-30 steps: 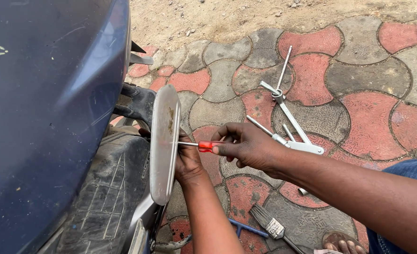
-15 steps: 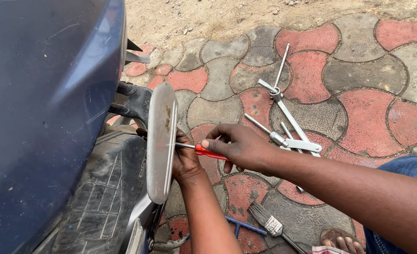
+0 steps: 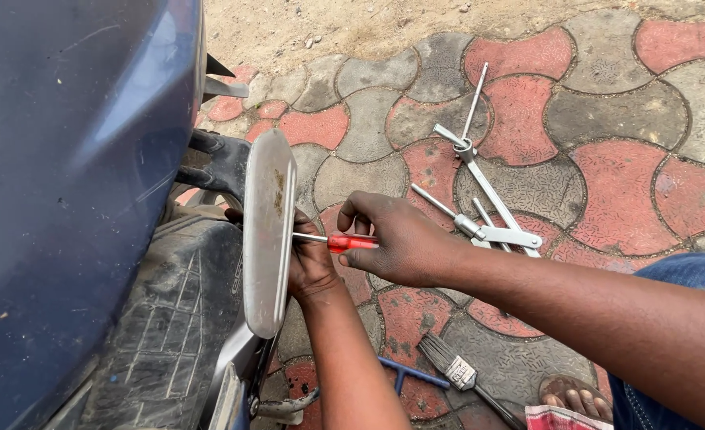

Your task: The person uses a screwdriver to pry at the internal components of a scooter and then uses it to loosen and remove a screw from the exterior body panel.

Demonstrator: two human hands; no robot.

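My right hand (image 3: pixel 396 239) grips a screwdriver with a red handle (image 3: pixel 351 242); its metal shaft points left into the side of a long silver metal cover (image 3: pixel 268 231) on a dark blue two-wheeler (image 3: pixel 74 175). My left hand (image 3: pixel 308 263) reaches up from below and holds the cover's right edge just under the shaft. The screwdriver's tip is hidden behind the cover. The black tyre (image 3: pixel 169 318) sits below and left of the cover.
On the red and grey paving lie two metal T-handle wrenches (image 3: pixel 480 171), a paintbrush (image 3: pixel 452 370) and a blue T-shaped tool (image 3: pixel 408 373). My sandalled foot (image 3: pixel 575 394) and blue-trousered knee (image 3: pixel 679 279) are at the lower right. Sandy ground lies beyond the paving.
The view has shifted slightly; both hands stay at the silver cover with the screwdriver pushed against it. My right hand's fingers have turned a little on the handle.
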